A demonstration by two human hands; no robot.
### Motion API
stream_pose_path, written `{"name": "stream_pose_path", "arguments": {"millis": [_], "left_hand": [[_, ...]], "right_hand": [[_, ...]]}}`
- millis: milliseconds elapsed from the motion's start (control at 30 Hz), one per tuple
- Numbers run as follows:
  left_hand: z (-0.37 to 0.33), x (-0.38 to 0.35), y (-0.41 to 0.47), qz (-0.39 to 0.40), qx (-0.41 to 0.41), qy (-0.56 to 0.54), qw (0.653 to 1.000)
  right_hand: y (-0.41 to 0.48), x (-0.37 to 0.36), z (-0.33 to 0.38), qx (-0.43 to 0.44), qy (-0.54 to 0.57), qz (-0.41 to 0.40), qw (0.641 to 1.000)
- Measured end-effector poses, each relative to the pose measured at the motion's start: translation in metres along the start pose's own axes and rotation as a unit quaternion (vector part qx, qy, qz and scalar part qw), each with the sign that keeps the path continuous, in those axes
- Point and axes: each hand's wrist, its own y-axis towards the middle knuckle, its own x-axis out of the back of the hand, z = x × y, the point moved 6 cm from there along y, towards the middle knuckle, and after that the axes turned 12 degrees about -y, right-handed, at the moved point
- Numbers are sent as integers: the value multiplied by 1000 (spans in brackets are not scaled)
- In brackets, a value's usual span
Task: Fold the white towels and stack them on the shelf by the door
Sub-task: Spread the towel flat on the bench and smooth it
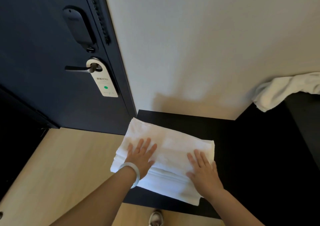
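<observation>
From the head camera, looking down: the folded white towels lie on a black shelf, a little toward 6 o'clock of the picture's middle. Several layers show at their left edge, and that left end hangs past the shelf's edge over the pale wood floor.

The left hand lies flat on the top towel toward its 9 o'clock end, fingers straight and spread, pointing toward 12 o'clock. It presses on the cloth and grips nothing. A pale bracelet circles its wrist.

The right hand lies flat at the towels' 4 o'clock side, fingers straight and close together, palm down on the cloth. It also has hold of nothing.

At 10 o'clock from the towels stands a dark door, its lower corner close to the shelf's far left corner. A white hanger sign with a green dot hangs on the door handle.

A cream wall rises behind the shelf at 12 o'clock. At 2 o'clock a loose, unfolded white towel is draped over a higher dark ledge, well apart from the folded ones.

At 6 o'clock, below the shelf's near edge, the toe of a shoe shows on the floor.
</observation>
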Motion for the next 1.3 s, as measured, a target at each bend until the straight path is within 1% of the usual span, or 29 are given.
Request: {"name": "stream_pose_path", "arguments": {"millis": [67,133,200,300,367,467,533,633,733,800,867,933,1000,1100,1233,1300], "left_hand": [[1,-3,1,5,9,8,1000],[-2,1,0,8,26,-4,1000],[-12,7,-2,8,48,-25,998],[-49,23,-7,1,50,-55,997],[-92,35,-8,1,24,-66,998],[-182,59,-8,-13,-50,-85,995],[-251,75,-14,-28,-114,-125,985],[-358,93,-28,-65,-201,-155,965],[-456,95,-40,-94,-249,-168,949],[-500,88,-45,-99,-260,-185,943],[-544,78,-48,-85,-267,-190,941],[-580,70,-49,-58,-270,-176,945],[-608,73,-41,-54,-276,-145,949],[-637,98,-6,-89,-262,-116,954],[-667,144,60,-154,-241,-118,951],[-678,159,94,-173,-221,-101,954]], "right_hand": [[-1,-2,-4,1,4,9,1000],[-5,3,-8,1,17,10,1000],[-10,11,-17,-18,45,10,999],[-25,32,-39,-57,90,-24,994],[-41,53,-63,-74,105,-56,990],[-83,91,-120,-84,116,-90,986],[-116,110,-168,-85,134,-114,981],[-163,125,-248,-104,152,-146,972],[-203,132,-333,-145,148,-161,965],[-219,136,-375,-170,138,-151,964],[-237,138,-416,-185,146,-155,959],[-249,139,-448,-190,161,-154,956],[-253,139,-474,-183,189,-155,952],[-245,147,-510,-170,208,-163,949],[-222,160,-554,-163,223,-157,948],[-209,167,-575,-161,225,-151,949]]}}
